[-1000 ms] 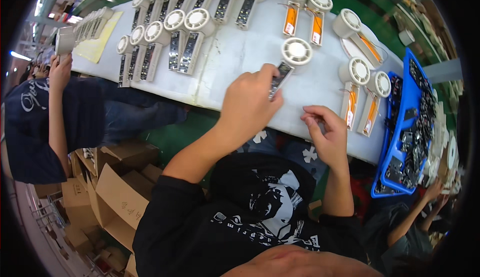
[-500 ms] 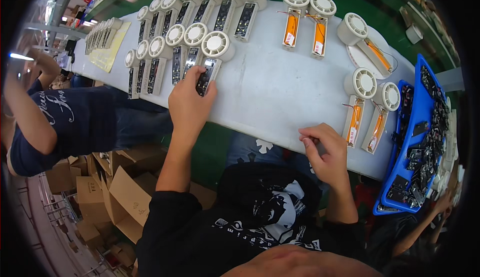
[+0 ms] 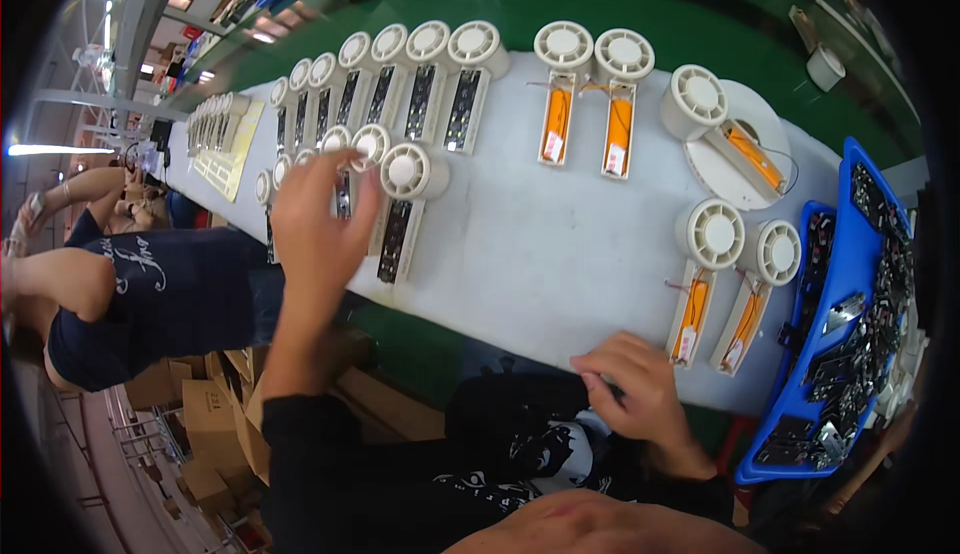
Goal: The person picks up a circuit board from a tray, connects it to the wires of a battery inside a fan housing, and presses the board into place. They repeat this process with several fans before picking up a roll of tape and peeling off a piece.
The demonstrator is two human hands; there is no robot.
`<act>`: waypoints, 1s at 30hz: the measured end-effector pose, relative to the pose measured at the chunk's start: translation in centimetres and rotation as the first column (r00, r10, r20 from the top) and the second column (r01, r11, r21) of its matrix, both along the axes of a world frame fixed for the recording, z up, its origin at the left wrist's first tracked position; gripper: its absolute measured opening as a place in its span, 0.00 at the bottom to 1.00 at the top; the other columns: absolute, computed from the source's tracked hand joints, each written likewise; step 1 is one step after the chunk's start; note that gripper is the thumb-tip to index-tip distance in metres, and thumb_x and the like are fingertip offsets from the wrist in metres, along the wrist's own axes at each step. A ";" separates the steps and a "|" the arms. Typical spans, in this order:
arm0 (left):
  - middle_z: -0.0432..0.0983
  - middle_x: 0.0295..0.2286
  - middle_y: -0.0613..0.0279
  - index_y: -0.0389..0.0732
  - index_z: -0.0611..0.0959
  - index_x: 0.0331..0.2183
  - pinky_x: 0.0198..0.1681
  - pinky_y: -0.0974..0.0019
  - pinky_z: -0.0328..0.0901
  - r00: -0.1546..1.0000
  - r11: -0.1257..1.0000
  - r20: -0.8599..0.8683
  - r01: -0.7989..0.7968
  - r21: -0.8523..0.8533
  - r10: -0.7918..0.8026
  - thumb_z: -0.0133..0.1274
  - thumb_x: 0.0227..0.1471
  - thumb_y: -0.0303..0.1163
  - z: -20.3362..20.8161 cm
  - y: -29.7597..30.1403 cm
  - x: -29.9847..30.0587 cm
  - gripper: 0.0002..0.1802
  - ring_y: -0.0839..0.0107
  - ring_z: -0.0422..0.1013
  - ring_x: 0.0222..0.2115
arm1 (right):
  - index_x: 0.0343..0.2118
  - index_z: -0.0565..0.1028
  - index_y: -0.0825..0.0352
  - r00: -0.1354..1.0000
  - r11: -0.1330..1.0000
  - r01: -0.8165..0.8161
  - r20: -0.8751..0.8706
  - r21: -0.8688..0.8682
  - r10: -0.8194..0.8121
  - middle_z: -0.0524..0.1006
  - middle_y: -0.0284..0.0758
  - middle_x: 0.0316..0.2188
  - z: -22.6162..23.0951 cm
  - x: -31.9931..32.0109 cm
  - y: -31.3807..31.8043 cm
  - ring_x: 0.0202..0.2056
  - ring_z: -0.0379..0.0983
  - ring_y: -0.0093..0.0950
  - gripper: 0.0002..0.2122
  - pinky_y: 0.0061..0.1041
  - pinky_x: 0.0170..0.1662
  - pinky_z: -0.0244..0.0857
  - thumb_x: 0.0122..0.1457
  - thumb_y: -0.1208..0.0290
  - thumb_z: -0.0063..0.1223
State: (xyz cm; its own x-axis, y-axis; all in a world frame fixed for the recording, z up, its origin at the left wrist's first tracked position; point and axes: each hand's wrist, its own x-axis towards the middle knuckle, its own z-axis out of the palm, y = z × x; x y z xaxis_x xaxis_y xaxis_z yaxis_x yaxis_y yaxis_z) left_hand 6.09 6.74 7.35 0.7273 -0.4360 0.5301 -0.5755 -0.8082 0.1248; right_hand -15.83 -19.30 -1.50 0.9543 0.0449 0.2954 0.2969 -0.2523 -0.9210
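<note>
My left hand hovers over the front row of cream handheld fans, slightly blurred. Its thumb and fingers are apart, nothing shows between them, and it hides several fans. Just right of it lies a fan with a round grille head and a black circuit board in its open handle. My right hand is closed, fingers curled, near the table's front edge; whatever they may hold is hidden. Beyond it lie two fans whose handles show orange batteries and thin wires.
A back row of fans with circuit boards stretches leftward on the white table. More battery fans lie behind, one on a white disc. A blue bin of circuit boards stands at right. A person works at left, near cardboard boxes.
My left hand has come off the rightmost front fan's board and moved left over the neighbouring fans. My right hand stays curled by the table edge. The view has shifted, so the table sits lower.
</note>
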 end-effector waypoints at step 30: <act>0.77 0.52 0.62 0.50 0.86 0.37 0.54 0.58 0.73 0.539 0.397 -0.099 0.720 0.569 -0.836 0.64 0.43 0.21 9.1 -13.2 9.1 0.16 0.54 0.70 0.58 | 0.38 0.80 0.71 0.938 0.975 0.186 0.317 -0.121 -0.140 0.74 0.34 0.23 -1.0 -0.8 0.2 0.24 0.71 0.30 0.12 0.28 0.28 0.68 0.48 0.82 0.62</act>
State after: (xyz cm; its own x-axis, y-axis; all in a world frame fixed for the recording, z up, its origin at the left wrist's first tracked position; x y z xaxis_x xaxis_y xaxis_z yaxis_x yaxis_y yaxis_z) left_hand 15.14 -6.42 16.48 -0.1531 -0.9817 0.1131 -0.9469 0.1130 -0.3010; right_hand -16.58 -19.11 -2.48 0.8172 -0.0387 0.5751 0.5007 -0.4465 -0.7415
